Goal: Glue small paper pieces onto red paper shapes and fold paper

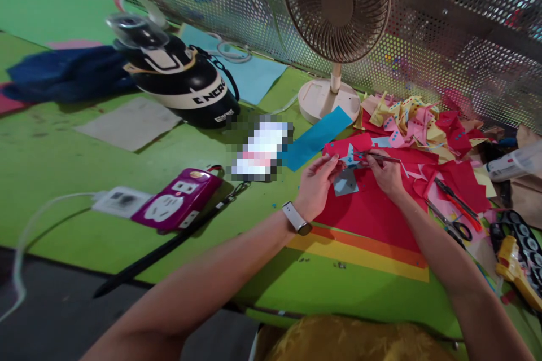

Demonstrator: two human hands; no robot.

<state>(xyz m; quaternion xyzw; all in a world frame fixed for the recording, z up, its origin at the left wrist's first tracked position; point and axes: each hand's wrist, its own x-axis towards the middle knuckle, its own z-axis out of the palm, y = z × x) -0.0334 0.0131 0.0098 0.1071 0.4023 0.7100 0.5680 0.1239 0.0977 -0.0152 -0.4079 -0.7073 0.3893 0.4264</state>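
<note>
My left hand, with a watch on its wrist, is closed on the edge of a small light-blue paper piece with pointed corners. My right hand pinches a thin dark pointed tool, its tip touching the paper piece; whether it is a craft knife or tweezers is unclear. Just below the fingers lies a grey-blue paper scrap. Both hands are over a large red sheet, with orange and yellow sheets under it.
A fan stands behind the hands, and a blue strip lies before it. Folded papers, scissors and a yellow glue gun are at right. Leftward are a blurred phone, power strip and black bottle.
</note>
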